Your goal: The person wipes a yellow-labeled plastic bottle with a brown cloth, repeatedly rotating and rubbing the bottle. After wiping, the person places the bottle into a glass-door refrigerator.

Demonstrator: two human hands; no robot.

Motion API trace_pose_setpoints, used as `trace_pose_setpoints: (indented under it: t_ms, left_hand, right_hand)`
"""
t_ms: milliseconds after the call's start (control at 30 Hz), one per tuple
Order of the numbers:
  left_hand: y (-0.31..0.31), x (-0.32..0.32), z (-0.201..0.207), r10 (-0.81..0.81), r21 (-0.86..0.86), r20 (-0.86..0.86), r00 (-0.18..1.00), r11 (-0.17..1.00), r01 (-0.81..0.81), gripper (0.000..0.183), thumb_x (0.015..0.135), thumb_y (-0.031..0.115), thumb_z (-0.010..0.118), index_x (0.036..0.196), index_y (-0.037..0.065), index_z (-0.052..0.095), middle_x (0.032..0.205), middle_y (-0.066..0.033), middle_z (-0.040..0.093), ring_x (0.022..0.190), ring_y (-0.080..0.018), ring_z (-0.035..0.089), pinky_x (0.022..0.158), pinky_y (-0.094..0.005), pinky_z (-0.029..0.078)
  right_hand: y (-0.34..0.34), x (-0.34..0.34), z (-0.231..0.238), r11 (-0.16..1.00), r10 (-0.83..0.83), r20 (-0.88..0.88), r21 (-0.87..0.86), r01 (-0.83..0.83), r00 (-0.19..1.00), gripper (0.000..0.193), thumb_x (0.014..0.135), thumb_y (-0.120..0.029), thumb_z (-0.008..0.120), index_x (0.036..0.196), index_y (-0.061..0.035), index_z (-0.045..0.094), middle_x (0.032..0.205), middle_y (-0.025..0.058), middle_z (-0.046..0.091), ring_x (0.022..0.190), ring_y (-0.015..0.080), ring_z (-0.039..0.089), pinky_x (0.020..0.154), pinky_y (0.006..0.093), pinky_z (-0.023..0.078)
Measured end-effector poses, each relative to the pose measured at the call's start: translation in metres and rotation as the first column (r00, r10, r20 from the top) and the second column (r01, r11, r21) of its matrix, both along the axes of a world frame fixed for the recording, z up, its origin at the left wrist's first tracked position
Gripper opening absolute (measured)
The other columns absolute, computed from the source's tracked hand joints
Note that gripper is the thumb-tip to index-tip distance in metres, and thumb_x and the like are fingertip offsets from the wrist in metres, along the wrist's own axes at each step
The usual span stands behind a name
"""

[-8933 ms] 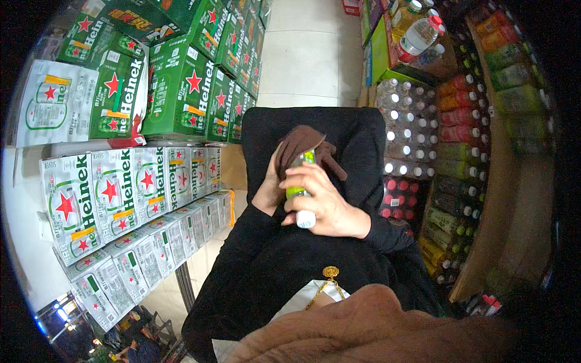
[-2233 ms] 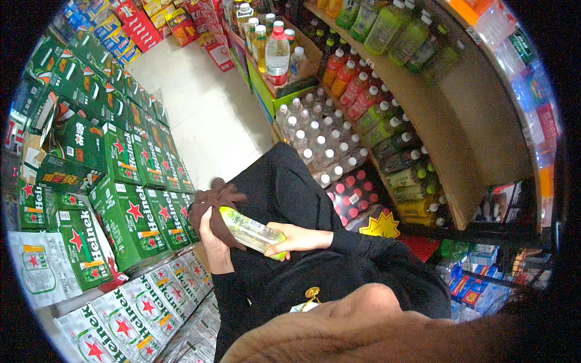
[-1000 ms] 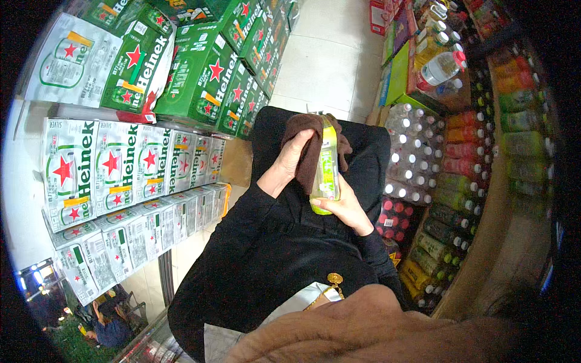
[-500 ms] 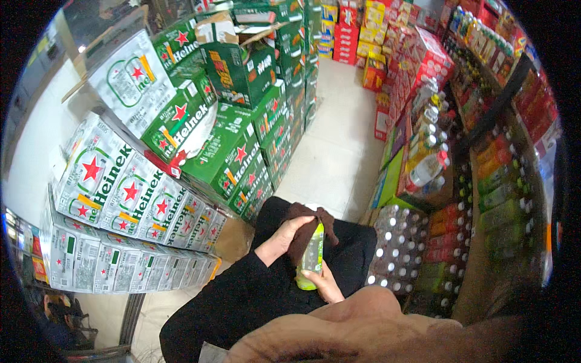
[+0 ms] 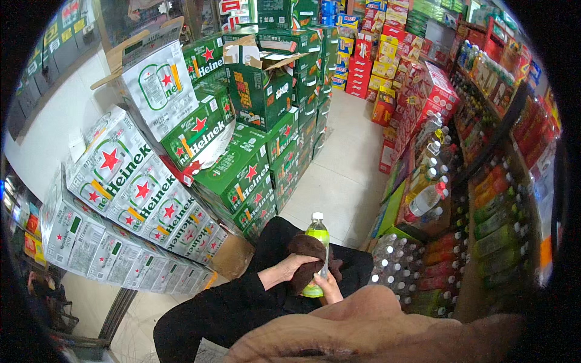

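A clear plastic drink bottle (image 5: 318, 227) with a white cap and a yellow-green label stands nearly upright above my lap. My right hand (image 5: 328, 287) is closed round its lower part, the thumb lying on the near side. In my left hand (image 5: 285, 268) is a dark brown cloth (image 5: 306, 248), bunched and pressed against the left side of the bottle's middle. The cloth and fingers hide part of the label. More brown cloth shows just right of the bottle.
Stacked green cartons (image 5: 245, 172) and silver-white cartons (image 5: 115, 172) rise on my left. Shelves of drink bottles (image 5: 499, 215) line the right, with white-capped bottles (image 5: 390, 260) beside my knee. A tiled aisle (image 5: 348, 142) runs ahead, toward red and yellow boxes (image 5: 382, 81).
The cloth has moved down from the bottle's top to its middle, uncovering the white cap. My left hand has lowered with it. The view has tilted up slightly.
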State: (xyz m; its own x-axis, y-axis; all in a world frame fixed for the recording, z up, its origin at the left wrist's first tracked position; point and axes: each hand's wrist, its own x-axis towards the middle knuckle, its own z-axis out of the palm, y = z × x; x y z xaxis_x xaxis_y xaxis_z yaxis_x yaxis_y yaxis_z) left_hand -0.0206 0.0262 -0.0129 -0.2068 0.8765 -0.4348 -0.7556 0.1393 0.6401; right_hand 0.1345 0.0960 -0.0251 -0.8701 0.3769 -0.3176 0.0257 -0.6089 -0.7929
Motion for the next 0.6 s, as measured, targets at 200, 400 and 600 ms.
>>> trace_pose_setpoints:
  t_ms: [200,400,600]
  left_hand:
    - [-0.003,-0.003,-0.017,0.106,-0.064,0.191,0.976,0.993,-0.095,0.022,0.09,0.019,0.059,0.105,0.004,0.063,0.097,-0.0074,0.067,0.085,-0.0187,0.064,0.08,-0.0346,0.053]
    - [0.002,-0.025,0.011,0.046,0.175,0.259,0.965,0.98,-0.094,0.028,0.09,0.022,0.061,0.111,0.004,0.062,0.105,-0.0108,0.067,0.091,-0.0206,0.065,0.086,-0.0366,0.052]
    - [0.009,-0.022,-0.019,0.217,0.069,0.013,0.976,0.974,-0.218,0.027,0.088,0.022,0.067,0.107,0.003,0.065,0.101,-0.0051,0.067,0.087,-0.0127,0.063,0.079,-0.0294,0.051]
  right_hand:
    - [-0.003,-0.002,-0.007,0.996,0.089,0.039,-0.022,-0.088,0.995,0.038,0.092,-0.032,0.061,0.116,-0.0041,0.051,0.094,0.0013,0.057,0.089,0.01,0.055,0.081,0.0257,0.045]
    - [-0.002,0.008,-0.02,0.978,0.2,0.019,-0.064,-0.199,0.98,0.048,0.092,-0.029,0.06,0.128,-0.0002,0.046,0.102,0.0031,0.058,0.094,0.0108,0.055,0.085,0.0261,0.044]
    - [-0.009,0.014,-0.024,0.956,0.058,0.222,0.268,-0.119,0.973,0.049,0.087,-0.026,0.067,0.124,-0.0007,0.049,0.104,0.0095,0.062,0.091,0.0175,0.06,0.082,0.0319,0.049]
